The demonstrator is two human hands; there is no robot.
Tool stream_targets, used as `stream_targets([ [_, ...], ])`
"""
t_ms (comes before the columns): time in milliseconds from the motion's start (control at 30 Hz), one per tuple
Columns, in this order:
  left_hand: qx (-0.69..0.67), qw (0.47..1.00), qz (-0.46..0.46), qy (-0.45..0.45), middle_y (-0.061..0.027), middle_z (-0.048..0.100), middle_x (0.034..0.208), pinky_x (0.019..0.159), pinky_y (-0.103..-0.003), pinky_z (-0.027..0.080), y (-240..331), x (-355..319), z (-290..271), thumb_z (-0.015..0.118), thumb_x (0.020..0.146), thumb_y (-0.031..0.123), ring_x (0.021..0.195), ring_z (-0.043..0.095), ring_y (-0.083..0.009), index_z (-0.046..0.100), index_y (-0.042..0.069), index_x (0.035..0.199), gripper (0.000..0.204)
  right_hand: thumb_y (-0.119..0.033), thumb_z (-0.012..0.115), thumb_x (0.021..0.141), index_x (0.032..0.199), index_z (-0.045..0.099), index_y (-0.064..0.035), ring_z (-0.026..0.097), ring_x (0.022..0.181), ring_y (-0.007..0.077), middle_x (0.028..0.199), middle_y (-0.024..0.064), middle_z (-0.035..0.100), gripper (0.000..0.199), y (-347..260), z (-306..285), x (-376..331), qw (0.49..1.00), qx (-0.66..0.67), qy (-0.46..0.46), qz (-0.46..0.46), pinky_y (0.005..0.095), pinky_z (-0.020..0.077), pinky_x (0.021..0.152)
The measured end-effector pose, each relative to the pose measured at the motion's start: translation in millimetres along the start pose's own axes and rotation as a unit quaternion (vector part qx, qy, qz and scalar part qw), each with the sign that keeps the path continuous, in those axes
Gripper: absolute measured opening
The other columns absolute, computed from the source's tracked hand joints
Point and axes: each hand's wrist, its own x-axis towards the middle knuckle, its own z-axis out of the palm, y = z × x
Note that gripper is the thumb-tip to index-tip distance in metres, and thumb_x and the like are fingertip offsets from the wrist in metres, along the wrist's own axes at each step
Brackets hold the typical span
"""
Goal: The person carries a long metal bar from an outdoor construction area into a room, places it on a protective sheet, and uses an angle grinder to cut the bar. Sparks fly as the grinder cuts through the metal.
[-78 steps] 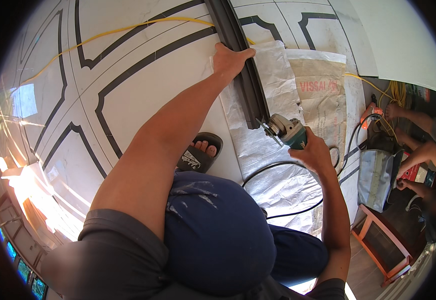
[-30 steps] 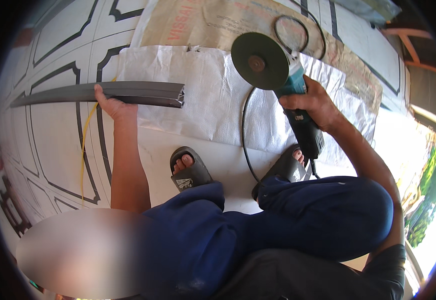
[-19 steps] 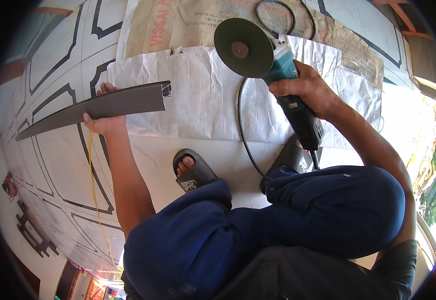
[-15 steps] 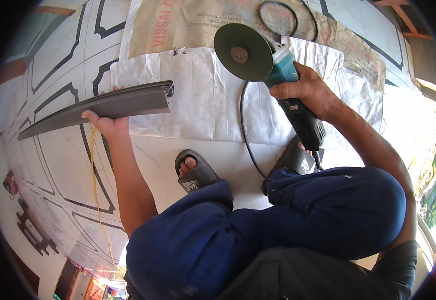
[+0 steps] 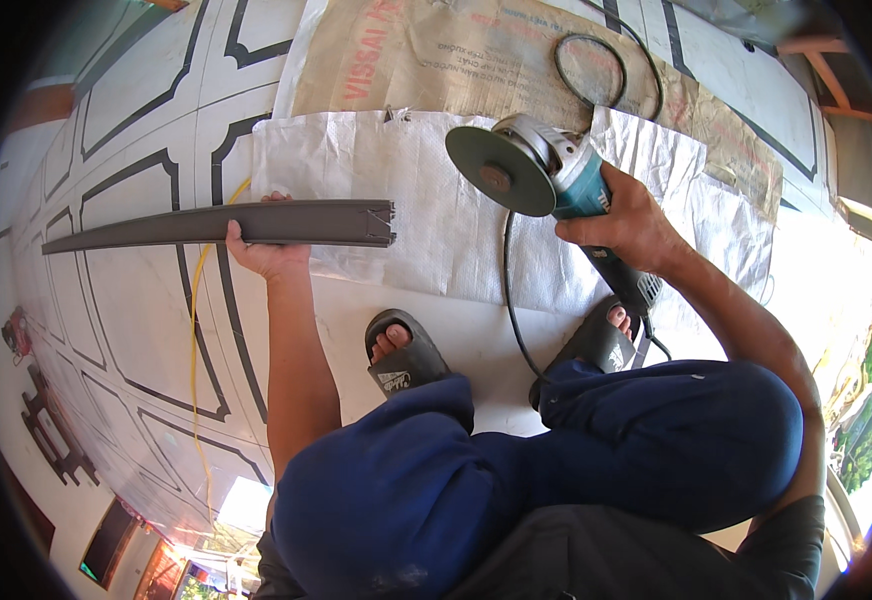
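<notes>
My left hand [image 5: 274, 252] grips a long dark grey profile bar [image 5: 146, 230] from below, fingers wrapped around its edges. The bar lies nearly level across the left side, its cut end pointing right toward the grinder. In my right hand [image 5: 631, 225] is a teal and black angle grinder [image 5: 578, 180], held by its body. Its dark green cutting disc [image 5: 476, 160] faces left, apart from the bar's end. Whether the disc is spinning cannot be told. A black cord [image 5: 507, 290] hangs from the grinder's side of the scene and runs past my right foot.
A white woven sheet [image 5: 416, 240] and a brown printed sack [image 5: 476, 70] cover part of the tiled floor [image 5: 136, 320]. My sandalled left foot [image 5: 396, 345] stands at the sheet's near edge. A yellow cord [image 5: 195, 350] runs along the left. More black cord [image 5: 621, 80] loops on the sack.
The bar has swung so that its right end sits lower and its broad face shows more. The grinder has come slightly down, its disc turned more side-on. The whole view has shifted a little.
</notes>
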Motion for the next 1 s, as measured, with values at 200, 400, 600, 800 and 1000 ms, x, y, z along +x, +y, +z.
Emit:
stream_targets([
  [200, -0.009, 0.998, -0.013, -0.055, -0.0153, 0.065, 0.097, 0.095, -0.047, 0.051, -11, -3, 3, 0.066, 0.078, 0.061, 0.098, 0.063, -0.0327, 0.064, 0.0, 0.1, 0.065, -0.034, 0.09, 0.072, 0.122, 0.064, 0.0036, 0.067, 0.09, 0.0214, 0.1, 0.0129, 0.07, 0.068, -4, 7, 6, 0.999, -0.029, -0.013, -0.019, 0.0374, 0.0546, 0.088],
  [400, -0.015, 0.997, -0.028, -0.066, -0.0148, 0.066, 0.097, 0.094, -0.048, 0.052, -23, -4, 8, 0.064, 0.08, 0.062, 0.097, 0.063, -0.0329, 0.065, 0.0, 0.099, 0.065, -0.041, 0.087, 0.072, 0.129, 0.064, 0.0018, 0.075, 0.091, 0.0336, 0.099, 0.0222, 0.074, 0.076, -4, 18, 11, 0.997, -0.068, -0.02, -0.033, 0.0429, 0.0569, 0.089],
  [600, -0.012, 0.999, 0.011, -0.045, -0.016, 0.067, 0.093, 0.095, -0.049, 0.053, -34, 6, 4, 0.058, 0.085, 0.06, 0.095, 0.064, -0.0358, 0.066, 0.001, 0.099, 0.061, -0.041, 0.088, 0.072, 0.138, 0.061, -0.0003, 0.076, 0.09, 0.0389, 0.097, 0.0244, 0.075, 0.082, -12, 26, 20, 0.99, -0.13, -0.034, -0.047, 0.0449, 0.0577, 0.087],
  [800, -0.008, 0.998, 0.045, 0.046, -0.0141, 0.068, 0.093, 0.098, -0.051, 0.055, -41, -9, 36, 0.06, 0.087, 0.056, 0.094, 0.066, -0.0337, 0.064, 0.008, 0.098, 0.05, -0.04, 0.086, 0.071, 0.136, 0.061, -0.0008, 0.076, 0.09, 0.0407, 0.096, 0.0248, 0.075, 0.08, -13, 37, 31, 0.984, -0.163, -0.055, -0.044, 0.0464, 0.0579, 0.086],
  [1000, -0.035, 0.999, 0.035, -0.002, -0.0121, 0.065, 0.089, 0.091, -0.051, 0.06, -42, -7, 20, 0.061, 0.089, 0.056, 0.085, 0.067, -0.0308, 0.059, 0.011, 0.11, 0.05, -0.036, 0.089, 0.069, 0.135, 0.062, -0.0014, 0.074, 0.088, 0.0374, 0.096, 0.0224, 0.074, 0.08, -30, 37, 45, 0.974, -0.203, -0.086, -0.042, 0.0443, 0.0564, 0.086],
])
